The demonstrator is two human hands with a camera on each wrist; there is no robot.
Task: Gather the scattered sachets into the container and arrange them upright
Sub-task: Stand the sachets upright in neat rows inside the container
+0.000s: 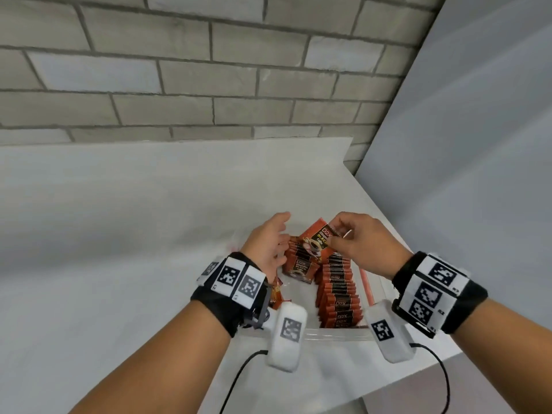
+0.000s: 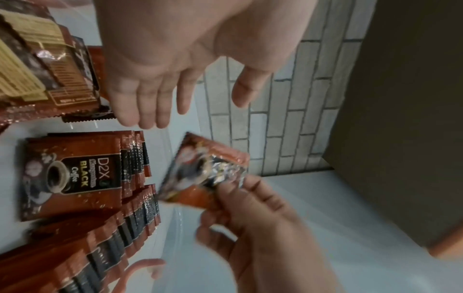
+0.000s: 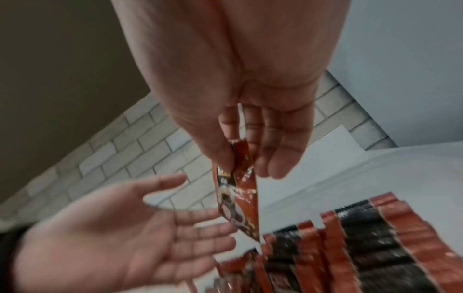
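Sachet (image 1: 319, 238) orange-brown, coffee-cup print, reads "D2X BLACK Coffee"; I see right hand (image 1: 363, 239) pinching it, left hand (image 1: 268, 243) spread, holding nothing.

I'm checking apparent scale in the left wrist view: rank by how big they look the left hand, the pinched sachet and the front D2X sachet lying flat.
1. left hand, though nearness to the camera inflates it
2. front D2X sachet
3. pinched sachet, blurred and tilted, so its rank against the second is unsure

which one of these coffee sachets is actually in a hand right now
The sachet pinched by its top edge in the right hand, above the clear container. The other sachets stand in rows inside it, and the left hand is open and empty.
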